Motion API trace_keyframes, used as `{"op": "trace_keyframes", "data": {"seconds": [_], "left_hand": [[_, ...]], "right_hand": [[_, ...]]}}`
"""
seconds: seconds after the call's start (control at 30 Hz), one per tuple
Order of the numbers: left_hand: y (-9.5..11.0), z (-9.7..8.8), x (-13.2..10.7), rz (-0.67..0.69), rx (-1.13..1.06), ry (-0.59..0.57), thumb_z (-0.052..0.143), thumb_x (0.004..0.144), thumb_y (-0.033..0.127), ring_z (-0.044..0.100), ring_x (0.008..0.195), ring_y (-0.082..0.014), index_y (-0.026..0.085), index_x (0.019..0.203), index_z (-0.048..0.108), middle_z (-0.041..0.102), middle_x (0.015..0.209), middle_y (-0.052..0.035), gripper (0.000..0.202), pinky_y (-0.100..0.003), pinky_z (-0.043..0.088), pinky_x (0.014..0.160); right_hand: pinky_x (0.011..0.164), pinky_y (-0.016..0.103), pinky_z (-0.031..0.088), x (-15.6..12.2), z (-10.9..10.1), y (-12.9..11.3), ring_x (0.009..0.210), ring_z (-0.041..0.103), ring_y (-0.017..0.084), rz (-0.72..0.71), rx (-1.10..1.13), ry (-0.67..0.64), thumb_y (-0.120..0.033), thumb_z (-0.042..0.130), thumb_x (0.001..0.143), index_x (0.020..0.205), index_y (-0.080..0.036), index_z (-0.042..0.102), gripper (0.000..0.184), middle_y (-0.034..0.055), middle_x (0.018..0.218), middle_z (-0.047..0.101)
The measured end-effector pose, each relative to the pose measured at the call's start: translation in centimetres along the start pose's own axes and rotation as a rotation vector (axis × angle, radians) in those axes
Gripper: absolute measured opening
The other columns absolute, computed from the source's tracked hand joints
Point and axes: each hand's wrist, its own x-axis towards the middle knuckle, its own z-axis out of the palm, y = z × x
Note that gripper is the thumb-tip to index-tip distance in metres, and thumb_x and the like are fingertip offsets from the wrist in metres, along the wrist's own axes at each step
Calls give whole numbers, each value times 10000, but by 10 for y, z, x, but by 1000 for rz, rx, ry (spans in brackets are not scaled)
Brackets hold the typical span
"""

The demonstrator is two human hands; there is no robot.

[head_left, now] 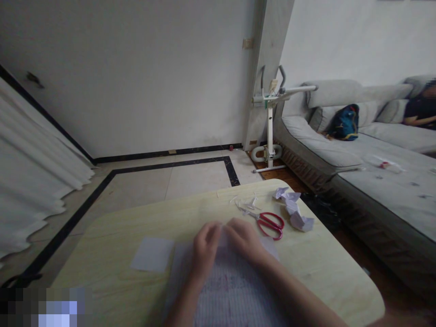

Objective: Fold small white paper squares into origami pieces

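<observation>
My left hand [206, 245] and my right hand [245, 240] come close together over the middle of the table, fingers closed. Between the fingertips shows a small pale piece of paper [223, 237]; its shape is blurred and mostly hidden by the fingers. Beneath my hands and forearms lies a large lined sheet [226, 290] with handwriting on it. A blank white paper square [152, 254] rests to the left of my left hand. Red-handled scissors [270, 225] lie just beyond my right hand, with thin white paper scraps [251, 203] around their blades.
Crumpled paper [293, 210] sits near the right edge of the pale wooden table [340, 272]. An exercise machine [270, 131] stands beyond it. On the right is a grey sofa [313, 141] with a blue backpack [346, 122] and a seated person [422, 109]. A curtain [30, 168] hangs left.
</observation>
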Motion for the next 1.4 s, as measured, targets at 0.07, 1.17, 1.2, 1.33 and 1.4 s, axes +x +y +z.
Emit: {"op": "trace_keyframes", "data": {"seconds": [0.07,1.17,1.2,1.33,1.4], "left_hand": [[2,0,0,4,-2,17,620,793,367,676,829,-211,140,864,686,728,850,-79,247,-291,528,763],[12,-6,2,-12,5,61,648,762,344,646,738,-191,156,738,726,722,737,-35,205,-255,497,705],[12,-7,2,-16,4,70,651,758,346,642,729,-190,156,730,724,720,726,-32,206,-255,494,699],[11,-7,2,-36,6,70,644,756,367,623,716,-188,150,724,715,704,711,-29,230,-255,481,683],[10,-6,2,-60,4,68,641,757,371,612,710,-183,147,727,707,692,704,-25,235,-250,473,670]], "right_hand": [[579,237,373,0,0,1,624,504,132,-25,-37,6,-297,482,906,710,-157,576,258,11,660,570],[553,234,341,-2,6,7,604,466,124,-10,-80,-23,-323,499,903,700,-173,525,253,-10,641,524],[544,233,327,-3,6,7,592,449,120,-15,-87,-34,-313,503,898,673,-174,502,264,-17,627,504],[522,233,282,-3,7,8,563,401,110,-15,-85,-47,-288,506,886,632,-183,433,285,-33,594,442],[520,236,271,-2,7,7,561,393,111,-7,-82,-52,-291,495,890,629,-187,412,292,-33,591,433]]}}
